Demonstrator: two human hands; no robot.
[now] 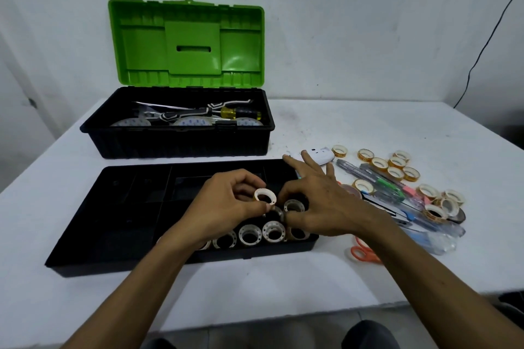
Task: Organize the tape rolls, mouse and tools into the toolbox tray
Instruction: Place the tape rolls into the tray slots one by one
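Head view: a white desk [85, 306] carries a black plastic toolbox [181, 136] with its green lid [190, 42] standing open against the wall; inside the box lie large tape rolls, a yellow-handled screwdriver [232, 113] and other tools not clearly identifiable. In front of it, nearer the person, sits the black compartmented toolbox tray [113, 221]. Several small white-cored tape rolls [249, 234] stand in a row in the tray's near right compartment. The left hand [226, 207] is closed in a pinch on one small white tape roll [265, 196], held above the tray's right half. The right hand [320, 201] is over the same compartment, its thumb and one finger closed on another small roll [293, 205] at the tray, the other fingers spread; how firm the grip is cannot be determined. On the desk to the right of the tray lie a white computer mouse [320, 155], a scatter of small orange-printed tape rolls [388, 163], clear-handled and green-handled screwdrivers [385, 181], a dark tape roll [458, 215] and orange-handled scissors [363, 253], partly covered by the right forearm. A black cable [482, 51] runs down the white wall at right.
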